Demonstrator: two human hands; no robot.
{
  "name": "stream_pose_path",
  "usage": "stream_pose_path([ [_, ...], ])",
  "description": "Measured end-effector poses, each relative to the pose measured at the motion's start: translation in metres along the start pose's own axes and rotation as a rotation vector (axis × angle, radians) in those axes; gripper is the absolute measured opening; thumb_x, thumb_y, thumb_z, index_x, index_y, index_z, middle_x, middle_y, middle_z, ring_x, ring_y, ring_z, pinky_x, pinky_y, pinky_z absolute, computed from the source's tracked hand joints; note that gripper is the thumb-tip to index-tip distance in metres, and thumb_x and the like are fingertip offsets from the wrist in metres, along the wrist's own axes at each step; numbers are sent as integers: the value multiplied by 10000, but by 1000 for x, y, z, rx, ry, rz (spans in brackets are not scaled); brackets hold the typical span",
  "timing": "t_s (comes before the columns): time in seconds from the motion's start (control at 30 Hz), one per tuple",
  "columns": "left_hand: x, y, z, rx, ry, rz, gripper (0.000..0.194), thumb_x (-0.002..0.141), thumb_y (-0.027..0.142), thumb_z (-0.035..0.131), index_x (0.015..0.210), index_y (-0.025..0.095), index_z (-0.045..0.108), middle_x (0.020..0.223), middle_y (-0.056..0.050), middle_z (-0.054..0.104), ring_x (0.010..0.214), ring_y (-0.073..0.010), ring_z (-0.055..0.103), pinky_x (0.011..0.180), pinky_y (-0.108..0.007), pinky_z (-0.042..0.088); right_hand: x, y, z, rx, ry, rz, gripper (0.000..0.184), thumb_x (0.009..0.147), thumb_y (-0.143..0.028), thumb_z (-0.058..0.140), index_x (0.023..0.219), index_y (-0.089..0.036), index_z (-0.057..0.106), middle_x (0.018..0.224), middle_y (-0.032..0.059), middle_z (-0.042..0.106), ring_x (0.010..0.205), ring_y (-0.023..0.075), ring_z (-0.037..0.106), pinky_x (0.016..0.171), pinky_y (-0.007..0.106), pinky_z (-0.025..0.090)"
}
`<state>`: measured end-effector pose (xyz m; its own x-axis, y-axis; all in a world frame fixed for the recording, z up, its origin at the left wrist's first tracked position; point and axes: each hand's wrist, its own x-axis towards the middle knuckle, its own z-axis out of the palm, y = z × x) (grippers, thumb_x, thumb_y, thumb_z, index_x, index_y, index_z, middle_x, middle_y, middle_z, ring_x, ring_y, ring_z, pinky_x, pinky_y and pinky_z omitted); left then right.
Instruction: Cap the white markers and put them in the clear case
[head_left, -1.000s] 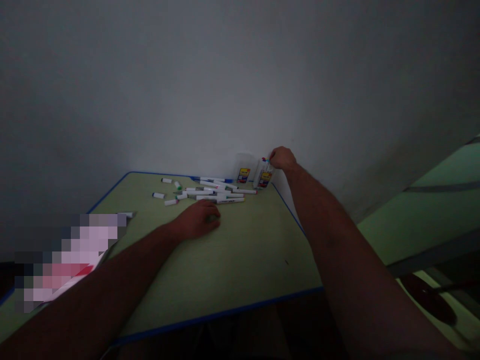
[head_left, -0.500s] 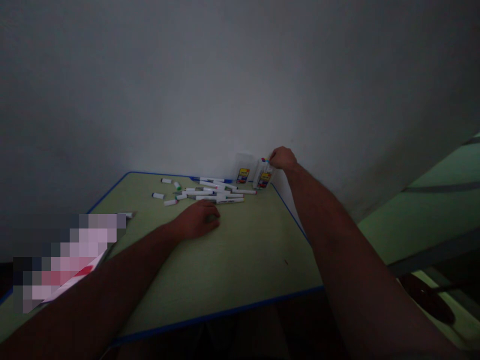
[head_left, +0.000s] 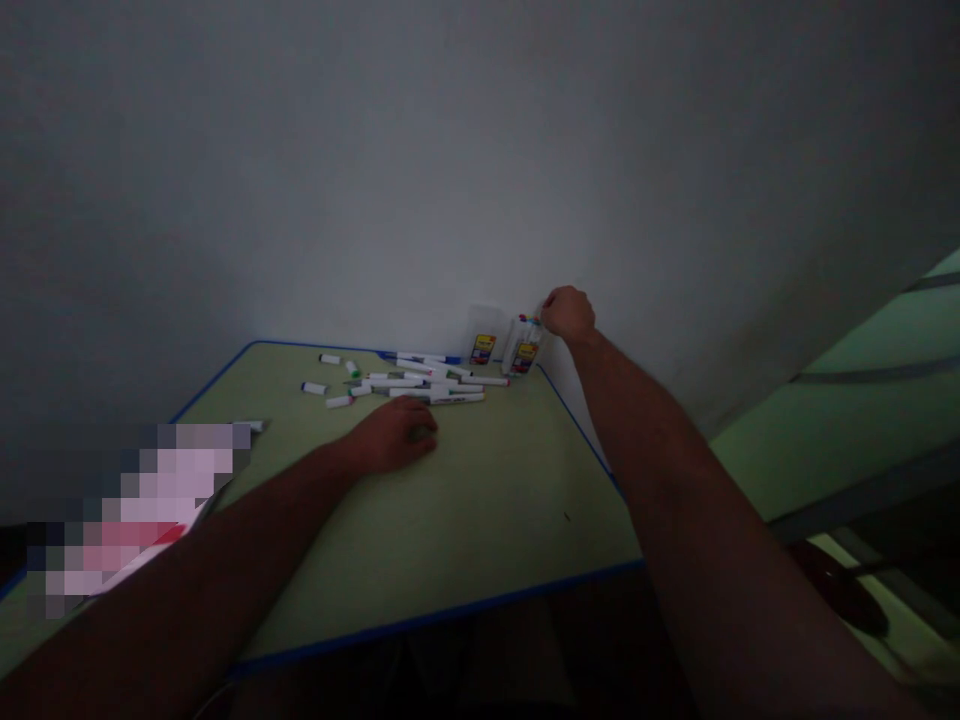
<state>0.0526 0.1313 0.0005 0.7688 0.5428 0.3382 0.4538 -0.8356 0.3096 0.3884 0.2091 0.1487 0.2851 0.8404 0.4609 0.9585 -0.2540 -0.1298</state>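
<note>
The left hand (head_left: 391, 437) rests on the table (head_left: 480, 530) near the loose pens (head_left: 401, 382), its thumb and fingers a little apart; the right hand (head_left: 571, 316) bends its fingers by the top of the clear pen box (head_left: 523, 348), and I cannot tell if they pinch anything. The box stands at the far right corner, near the wall (head_left: 450, 180); a light, straight-down touch seems best, so it does not tip

Markers (head_left: 397, 381): white plastic, smooth. Loose caps (head_left: 314, 388): same plastic. Upright cases (head_left: 484, 340): clear, thin, smooth plastic. Table (head_left: 480, 520): smooth, low-sheen top, probably laminate in this dim light; edging (head_left: 450, 613) of plastic. Wall (head_left: 375, 200): matt.
</note>
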Motion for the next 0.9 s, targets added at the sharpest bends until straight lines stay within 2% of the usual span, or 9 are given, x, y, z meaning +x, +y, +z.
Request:
stream_pose_path([
  [0.1, 1, 2, -1, 2, 0, 2, 275, 879, 350, 562, 1008, 167, 720, 1032, -110, 697, 1031, -265, 611, 934, -405, 466, -16, -4, -2, 52, 103, 72, 220, 823, -160, 593, 963, -167, 762, 1031, 149, 732, 979, 297, 690, 846, 416, 550],
  [0.3, 1, 2, -2, 37, -34, -3, 309, 890, 368, 520, 997, 162, 724, 1008, -100, 702, 1000, -247, 620, 927, -378, 460, -63, -17, 4, 184, 143, 105, 223, 846, -178, 556, 945, -163, 755, 989, 131, 741, 942, 243, 680, 842, 357, 516],
  [0.4, -2, -1, -2, 48, -27, -35, 329, 887, 391, 515, 1018, 173, 723, 1047, -94, 706, 1034, -246, 618, 943, -365, 451, -89, -27, 15, 237, 79, 110, 221, 861, -201, 548, 928, -166, 756, 967, 114, 745, 919, 220, 683, 840, 325, 506],
  [0.6, -9, -5, -9, 123, -9, -193, 423, 876, 451, 497, 1074, 154, 725, 1077, -128, 719, 1017, -278, 644, 912, -398, 478, -134, -52, 48, 310, -63, 52, 193, 843, -216, 585, 903, -175, 764, 985, 89, 754, 914, 189, 686, 829, 268, 494],
  [0.73, -10, -6, -16, 148, 23, -254, 441, 865, 465, 497, 1074, 158, 734, 1121, -136, 722, 1059, -289, 648, 948, -406, 475, -145, -63, 67, 396, -96, 48, 180, 824, -205, 601, 887, -185, 768, 936, 68, 764, 884, 183, 695, 802, 256, 492],
  [0.9, -12, -9, -21, 178, 27, -320, 461, 853, 451, 509, 1095, 134, 739, 1126, -146, 730, 1038, -291, 666, 924, -389, 492, -149, -61, 81, 441, -112, -8, 174, 822, -212, 606, 889, -182, 765, 926, 55, 764, 881, 172, 694, 808, 248, 487],
])
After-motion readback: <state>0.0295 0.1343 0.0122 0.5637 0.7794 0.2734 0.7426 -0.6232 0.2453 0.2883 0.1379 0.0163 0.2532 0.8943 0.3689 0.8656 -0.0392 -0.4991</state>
